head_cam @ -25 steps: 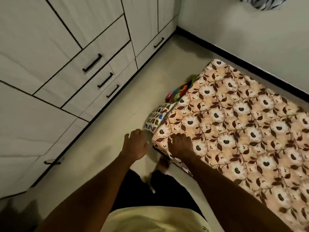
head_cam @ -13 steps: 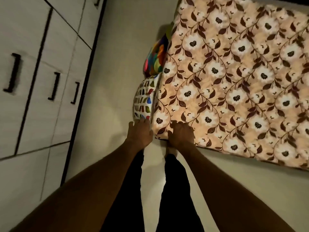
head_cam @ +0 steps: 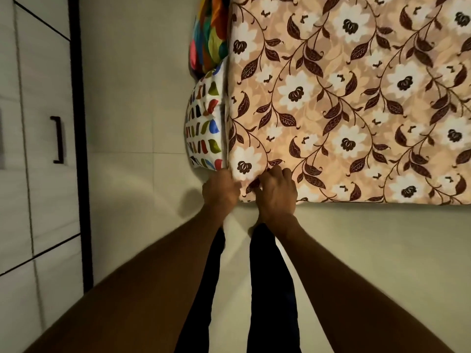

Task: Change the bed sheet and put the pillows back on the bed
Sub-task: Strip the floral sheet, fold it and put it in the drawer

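Note:
A low mattress lies on the floor under a peach bed sheet [head_cam: 344, 103] printed with white flowers and brown leaves. Both my hands are at its near left corner. My left hand [head_cam: 220, 191] grips the sheet at the corner's side, fingers curled round the edge. My right hand [head_cam: 276, 191] sits on top of the corner with bent fingers pinching the sheet. Two pillows stand on the floor against the mattress's left side: a white one with coloured dabs [head_cam: 205, 128] and a bright multicoloured one [head_cam: 210, 34] beyond it.
A white wardrobe [head_cam: 35, 149] with black handles and a black plinth runs along the left. Pale floor tiles [head_cam: 137, 110] lie between the wardrobe and the mattress. My dark trouser legs [head_cam: 267, 289] stand just in front of the mattress corner.
My head has tipped down and closer over the corner. Both hands stayed at the mattress corner; their fingers have curled tighter onto the sheet.

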Tool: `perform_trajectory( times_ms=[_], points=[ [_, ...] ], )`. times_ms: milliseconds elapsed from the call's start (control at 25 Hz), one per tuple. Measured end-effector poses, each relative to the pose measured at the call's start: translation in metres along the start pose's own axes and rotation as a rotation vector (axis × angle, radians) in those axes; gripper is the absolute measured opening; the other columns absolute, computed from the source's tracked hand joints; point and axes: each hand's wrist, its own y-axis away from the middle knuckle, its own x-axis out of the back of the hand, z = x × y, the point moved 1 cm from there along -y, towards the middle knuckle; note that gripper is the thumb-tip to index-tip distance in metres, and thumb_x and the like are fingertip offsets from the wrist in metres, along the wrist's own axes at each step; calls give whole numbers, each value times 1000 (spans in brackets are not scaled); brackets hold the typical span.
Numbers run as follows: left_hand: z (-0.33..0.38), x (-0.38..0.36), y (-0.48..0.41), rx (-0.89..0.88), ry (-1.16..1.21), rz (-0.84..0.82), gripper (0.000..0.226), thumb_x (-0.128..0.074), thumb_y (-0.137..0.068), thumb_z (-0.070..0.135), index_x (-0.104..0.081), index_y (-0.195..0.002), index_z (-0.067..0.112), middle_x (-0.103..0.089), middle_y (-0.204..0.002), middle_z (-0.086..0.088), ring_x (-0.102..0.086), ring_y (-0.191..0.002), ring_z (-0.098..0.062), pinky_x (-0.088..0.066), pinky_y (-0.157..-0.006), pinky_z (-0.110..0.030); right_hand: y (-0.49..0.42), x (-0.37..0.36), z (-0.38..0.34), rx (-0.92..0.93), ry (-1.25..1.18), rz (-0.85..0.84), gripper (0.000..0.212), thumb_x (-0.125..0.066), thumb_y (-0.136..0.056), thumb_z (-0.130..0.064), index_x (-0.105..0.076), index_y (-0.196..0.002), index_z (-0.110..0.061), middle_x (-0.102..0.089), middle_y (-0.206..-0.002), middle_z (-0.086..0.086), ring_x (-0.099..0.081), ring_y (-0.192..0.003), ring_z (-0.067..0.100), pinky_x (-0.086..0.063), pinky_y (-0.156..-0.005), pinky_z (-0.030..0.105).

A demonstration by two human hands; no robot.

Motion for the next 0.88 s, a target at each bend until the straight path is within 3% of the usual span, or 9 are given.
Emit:
perform_trajectory(
  times_ms=[240, 440, 640, 800, 880],
  points=[
    [-2, 21, 15, -18, 78, 69, 26, -82, -89, 33, -76, -105, 14, -76, -111, -4, -71, -106, -25, -57, -99, -40, 2, 20, 8, -10, -153, -38, 8, -77, -88, -22, -82, -90, -16, -72, -92, 7, -58, -92, 28, -47, -76, 37],
    [44, 91, 68, -158, 84, 115, 20, -78, -91, 32, -76, -103, 16, -75, -112, -5, -69, -106, -25, -56, -98, -40, 28, 104, 15, -61, -216, 25, 12, -76, -91, -31, -82, -91, -20, -76, -93, 3, -64, -92, 26, -55, -83, 42],
    [109, 172, 122, -321, 40, 189, 13, -76, -93, 31, -77, -96, 18, -77, -95, 1, -70, -91, -20, -52, -97, -40, 49, 205, 22, -46, -257, 100, 14, -78, -89, -36, -80, -84, -23, -76, -82, -3, -66, -80, 18, -56, -85, 40],
    [136, 216, 156, -436, -45, 183, 15, -77, -91, 34, -74, -80, 24, -75, -80, 4, -68, -78, -18, -51, -83, -33, 75, 268, 26, 7, -312, 138, 9, -81, -87, -29, -80, -80, -24, -74, -73, -9, -67, -68, 10, -56, -89, 35],
    [141, 234, 178, -497, -59, 158, 22, -77, -89, 36, -65, -73, 28, -68, -72, 9, -64, -70, -13, -48, -70, -28, 90, 296, 29, 14, -372, 133, 7, -82, -87, -28, -81, -82, -23, -75, -74, -10, -65, -66, 5, -54, -81, 27]
  ],
)
